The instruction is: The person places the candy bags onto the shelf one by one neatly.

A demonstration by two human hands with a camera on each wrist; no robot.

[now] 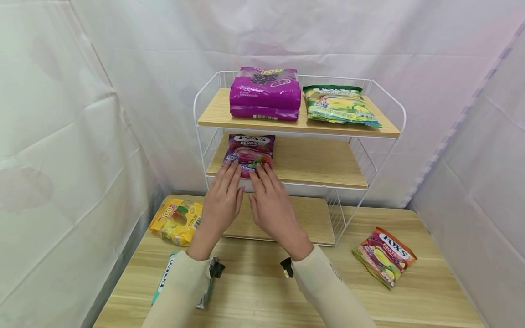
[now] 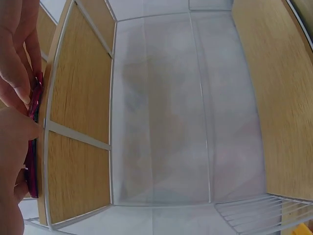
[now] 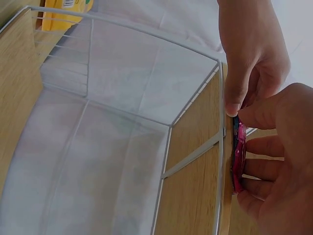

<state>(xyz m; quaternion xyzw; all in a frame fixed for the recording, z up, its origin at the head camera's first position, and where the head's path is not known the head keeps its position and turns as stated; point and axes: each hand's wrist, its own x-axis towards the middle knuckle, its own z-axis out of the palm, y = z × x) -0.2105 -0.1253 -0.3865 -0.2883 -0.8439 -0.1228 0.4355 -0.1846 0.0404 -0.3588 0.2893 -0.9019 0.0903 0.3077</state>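
A purple bag of Fox's Berries candy [image 1: 251, 148] lies face up at the left of the middle shelf [image 1: 320, 159]. On its near end rest the fingertips of my left hand [image 1: 221, 200] and right hand [image 1: 274, 205], side by side with fingers fairly straight and thumbs toward each other. From the left wrist, the bag's red edge [image 2: 32, 169] shows at the shelf front, by the fingers. The right wrist view also shows the bag's edge [image 3: 238, 156] under the fingertips. The bag's underside is hidden.
The white wire rack's top shelf [image 1: 213, 109] bears a large purple bag [image 1: 264, 95] and a green Fox's bag [image 1: 338, 104]. On the table [image 1: 254, 291] lie a yellow bag [image 1: 178, 221], a teal bag [image 1: 166, 278] partly under the left sleeve, and a Fox's Fruits bag [image 1: 385, 256].
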